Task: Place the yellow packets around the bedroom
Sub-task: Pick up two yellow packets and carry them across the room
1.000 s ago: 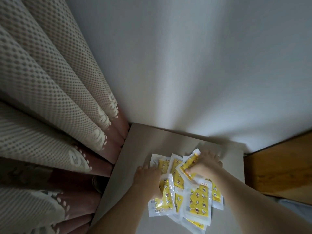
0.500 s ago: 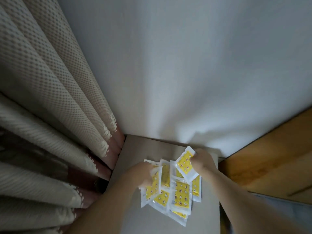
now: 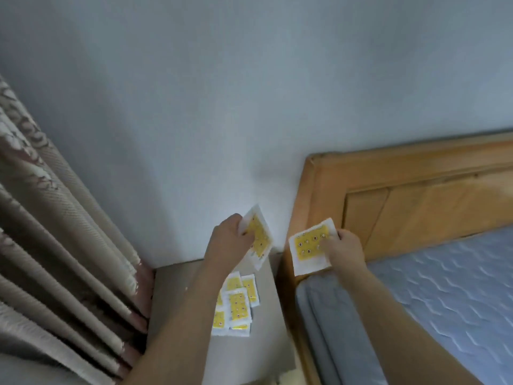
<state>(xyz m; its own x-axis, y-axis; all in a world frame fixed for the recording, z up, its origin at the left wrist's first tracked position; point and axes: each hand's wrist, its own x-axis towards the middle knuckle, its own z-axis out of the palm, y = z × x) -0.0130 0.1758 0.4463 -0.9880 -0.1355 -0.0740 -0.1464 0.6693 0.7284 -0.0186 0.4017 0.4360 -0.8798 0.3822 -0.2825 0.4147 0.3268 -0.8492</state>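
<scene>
Curtain (image 3: 55, 245) folds hang at the far left, against the grey surface (image 3: 177, 301). A pile of yellow packets (image 3: 238, 302) lies near its right edge. Above it the left hand (image 3: 229, 240) pinches one packet (image 3: 259, 237); the right hand (image 3: 344, 250) grips another (image 3: 309, 247) over the narrow gap beside the wooden headboard (image 3: 416, 195) and mattress (image 3: 444, 301).

My left hand (image 3: 231, 240) pinches one yellow packet (image 3: 259, 237) above the worktop (image 3: 177, 295), my right hand (image 3: 345, 250) grips another packet (image 3: 309, 247) beside the wooden headboard (image 3: 416, 184); more loose packets (image 3: 238, 302) lie below.
</scene>
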